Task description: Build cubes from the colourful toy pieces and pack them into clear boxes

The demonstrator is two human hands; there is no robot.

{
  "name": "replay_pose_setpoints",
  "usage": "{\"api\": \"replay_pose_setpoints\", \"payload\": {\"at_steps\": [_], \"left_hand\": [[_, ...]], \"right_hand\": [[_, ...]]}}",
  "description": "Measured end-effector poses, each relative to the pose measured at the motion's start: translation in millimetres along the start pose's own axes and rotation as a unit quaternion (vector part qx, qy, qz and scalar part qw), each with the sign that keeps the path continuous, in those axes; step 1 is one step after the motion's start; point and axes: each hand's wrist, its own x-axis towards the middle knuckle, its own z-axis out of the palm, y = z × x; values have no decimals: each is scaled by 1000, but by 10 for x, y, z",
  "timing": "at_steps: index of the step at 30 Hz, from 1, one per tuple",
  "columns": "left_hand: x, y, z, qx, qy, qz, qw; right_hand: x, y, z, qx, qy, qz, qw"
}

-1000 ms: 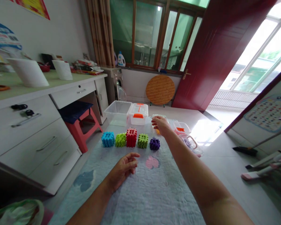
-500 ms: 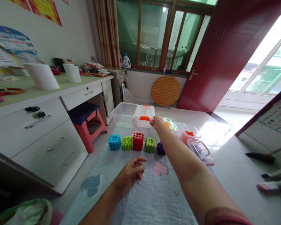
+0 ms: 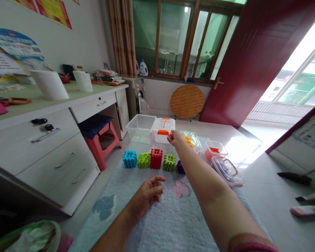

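Note:
My left hand point(image 3: 148, 194) rests over the blue mat point(image 3: 147, 231) with its fingers loosely bent and apart, holding nothing. Farther out, my right hand point(image 3: 175, 137) reaches to the front right corner of a clear lidded box point(image 3: 161, 126) with orange latches. Its fingers are slightly bent and apart; whether they touch the box is unclear. Between the hands and boxes stands a row of block cubes: blue point(image 3: 130, 159), light green point(image 3: 144, 160), a taller red one point(image 3: 156, 158), olive green point(image 3: 169, 162) and purple point(image 3: 180, 167), the last partly hidden by my right arm.
An open clear bin point(image 3: 140, 131) stands left of the lidded box. At right are a container with yellow pieces point(image 3: 188, 141), a tub with red pieces point(image 3: 214, 149) and a handled case point(image 3: 227, 169). A pink stool point(image 3: 102, 140) and white drawers point(image 3: 55, 154) border the left.
The whole view has shifted slightly, so everything appears a little farther right. Both hands keep nearly the same pose and place relative to the cubes and box.

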Motion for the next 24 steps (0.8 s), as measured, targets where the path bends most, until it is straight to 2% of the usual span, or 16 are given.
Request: {"api": "replay_pose_setpoints", "payload": {"at_steps": [8,12,16,20,24], "left_hand": [[70,1,-24,-50,16,-7,999],[97,11,-49,-85,20,-16,996],[99,14,-56,-91,19,-15,996],[88,9,-60,-91,9,-3,996],[51,33,-62,-91,5,10,996]], "right_hand": [[-129,-30,-73,23,-10,-40,999],[-267,-153,-110,45,-20,-69,996],[-539,-330,-238,64,-46,-102,992],[-938,-505,-608,71,-80,-128,986],[-1326,-587,-1229,41,-166,-149,974]]}}
